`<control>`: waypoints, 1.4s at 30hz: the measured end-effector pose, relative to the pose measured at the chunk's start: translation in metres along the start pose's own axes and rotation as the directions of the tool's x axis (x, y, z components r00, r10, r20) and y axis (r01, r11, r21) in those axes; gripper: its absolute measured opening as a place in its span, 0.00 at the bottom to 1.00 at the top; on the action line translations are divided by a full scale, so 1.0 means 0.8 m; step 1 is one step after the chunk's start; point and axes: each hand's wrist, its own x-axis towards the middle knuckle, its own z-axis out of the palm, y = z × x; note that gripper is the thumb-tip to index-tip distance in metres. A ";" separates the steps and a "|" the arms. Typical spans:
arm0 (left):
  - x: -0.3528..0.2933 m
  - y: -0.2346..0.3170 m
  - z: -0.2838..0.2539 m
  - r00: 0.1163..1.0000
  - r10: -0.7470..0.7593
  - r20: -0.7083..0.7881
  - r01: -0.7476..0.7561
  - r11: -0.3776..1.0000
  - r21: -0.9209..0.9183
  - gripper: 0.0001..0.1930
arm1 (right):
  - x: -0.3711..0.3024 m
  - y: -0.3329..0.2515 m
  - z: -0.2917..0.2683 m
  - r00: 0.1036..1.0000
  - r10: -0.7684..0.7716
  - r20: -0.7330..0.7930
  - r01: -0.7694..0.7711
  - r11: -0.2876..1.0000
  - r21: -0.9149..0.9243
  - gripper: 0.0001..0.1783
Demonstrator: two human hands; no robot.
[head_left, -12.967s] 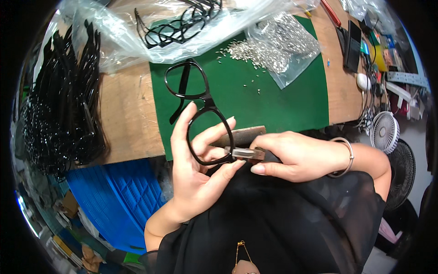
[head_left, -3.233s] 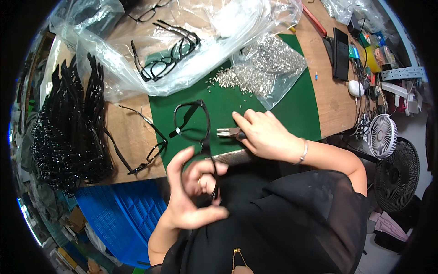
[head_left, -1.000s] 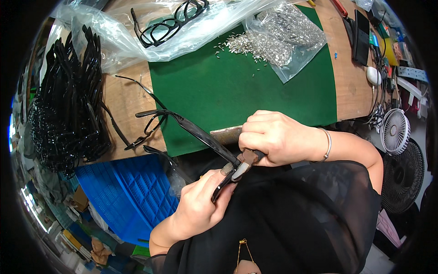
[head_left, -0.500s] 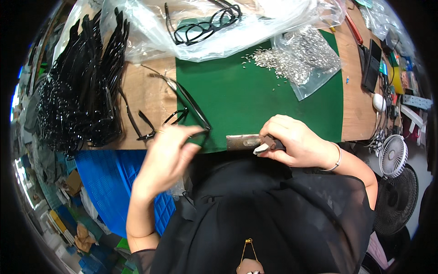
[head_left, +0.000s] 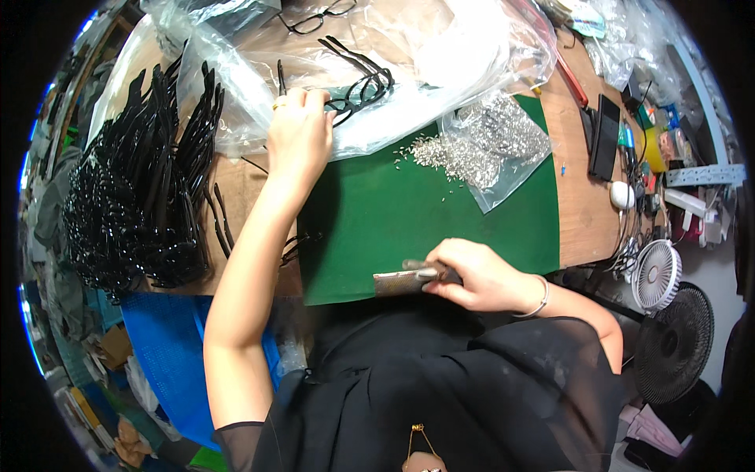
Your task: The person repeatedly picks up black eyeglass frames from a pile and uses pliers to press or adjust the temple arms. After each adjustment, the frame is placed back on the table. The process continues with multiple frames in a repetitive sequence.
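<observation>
My left hand [head_left: 301, 138] reaches over the clear plastic sheeting, its fingers closed on a pair of black eyeglass frames [head_left: 363, 93] that lies there. The hand hides the left part of that pair. At the near edge of the green mat [head_left: 354, 212], my right hand [head_left: 476, 275] is wrapped round a tool that looks like pliers [head_left: 429, 269], its metal jaws pointing left. Beneath the jaws sits a flat metal plate [head_left: 393, 285] at the table edge. More black eyeglass parts [head_left: 220, 220] lie left of my left forearm, which partly covers others.
A big heap of black glossy temples or frames [head_left: 149, 189] fills the left. Small silvery pieces [head_left: 448, 161] spill from a clear bag [head_left: 511, 145] on the mat. Another eyeglass frame [head_left: 318, 20] lies farther back. A phone [head_left: 604, 138], cables and a small white fan [head_left: 657, 275] stand right.
My left hand has moved from beside the eyeglasses at the near edge up to the pair on the plastic sheeting. My right hand stays near the metal plate with the pliers turned. The view has shifted.
</observation>
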 end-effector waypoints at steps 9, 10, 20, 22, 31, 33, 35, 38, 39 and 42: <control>0.030 0.036 -0.108 0.793 -0.108 0.600 0.560 -0.258 -0.787 0.12 | -0.018 0.020 -0.010 0.983 0.120 -0.135 -0.145 0.970 -0.196 0.14; 0.021 0.040 -0.124 0.797 -0.003 0.604 0.547 -0.421 -0.724 0.15 | -0.012 0.022 -0.010 0.975 0.086 -0.205 -0.138 0.958 -0.253 0.16; -0.124 0.136 -0.152 0.806 -0.338 0.486 0.470 -0.134 -0.872 0.34 | -0.020 0.040 0.002 0.956 0.030 -0.292 -0.183 0.839 -0.512 0.26; -0.138 0.142 -0.140 0.820 -0.383 0.426 0.421 -0.101 -0.901 0.34 | -0.017 0.039 -0.017 0.934 0.028 -0.357 -0.209 0.852 -0.479 0.22; -0.144 0.162 -0.116 0.858 -0.264 0.440 0.371 -0.272 -0.888 0.56 | 0.030 0.082 -0.011 0.903 0.072 -0.423 -0.249 0.890 -0.382 0.07; -0.146 0.156 -0.116 0.847 -0.252 0.468 0.406 -0.260 -0.876 0.56 | 0.030 0.078 -0.018 0.932 0.096 -0.350 -0.234 0.897 -0.375 0.07; -0.148 0.149 -0.111 0.896 -0.143 0.420 0.401 -0.144 -0.905 0.55 | 0.033 0.080 -0.016 0.940 0.064 -0.336 -0.205 0.892 -0.404 0.07; -0.145 0.152 -0.108 0.914 -0.090 0.396 0.400 0.025 -0.916 0.55 | 0.033 0.087 -0.015 0.948 0.000 -0.317 -0.169 0.846 -0.506 0.08; -0.145 0.155 -0.108 0.915 -0.099 0.392 0.393 0.000 -0.919 0.53 | 0.032 0.089 -0.015 0.951 -0.025 -0.309 -0.156 0.822 -0.547 0.09; -0.143 0.163 -0.105 0.928 -0.131 0.348 0.356 0.039 -0.934 0.50 | 0.026 0.075 -0.017 0.947 0.005 -0.321 -0.154 0.885 -0.440 0.09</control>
